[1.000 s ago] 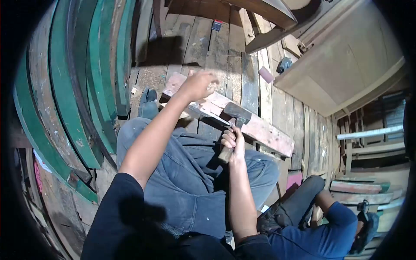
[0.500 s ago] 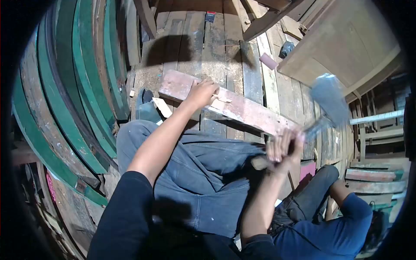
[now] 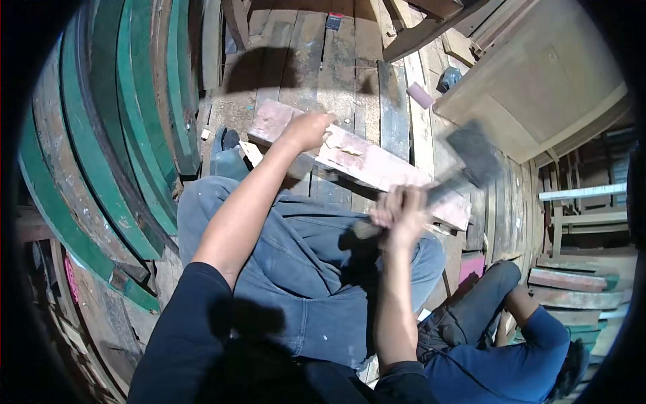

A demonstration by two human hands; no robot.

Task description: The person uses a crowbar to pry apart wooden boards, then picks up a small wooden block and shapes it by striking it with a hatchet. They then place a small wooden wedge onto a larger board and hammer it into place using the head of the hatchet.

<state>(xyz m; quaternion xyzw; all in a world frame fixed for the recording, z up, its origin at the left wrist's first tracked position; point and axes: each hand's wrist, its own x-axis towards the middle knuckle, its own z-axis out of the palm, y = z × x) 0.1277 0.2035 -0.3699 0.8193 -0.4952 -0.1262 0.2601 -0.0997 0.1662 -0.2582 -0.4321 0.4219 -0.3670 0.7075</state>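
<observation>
A hatchet point(image 3: 476, 153) with a wide dark head is in my right hand point(image 3: 398, 212), its fingers wrapped round the handle. The blurred head is raised above the right part of a wooden plank point(image 3: 377, 165) with worn pinkish paint. The plank lies at a slant in front of my folded legs. My left hand point(image 3: 309, 131) is closed over the plank's far edge, towards its left end; some fingertips are hidden. Beside that hand, a pale split patch with a raised sliver point(image 3: 351, 149) shows on the plank's top.
Curved green-painted boards point(image 3: 131, 101) stand along the left. At the right, a person in a blue shirt point(image 3: 494, 353) sits close by. A large wooden panel point(image 3: 538, 87) leans at the upper right. A small purple block point(image 3: 420, 95) and a dark box point(image 3: 334, 21) lie on the plank floor.
My right hand and the hatchet have moved left and the head has swung lower, nearer the plank. My left hand has shifted slightly left, off the split patch.
</observation>
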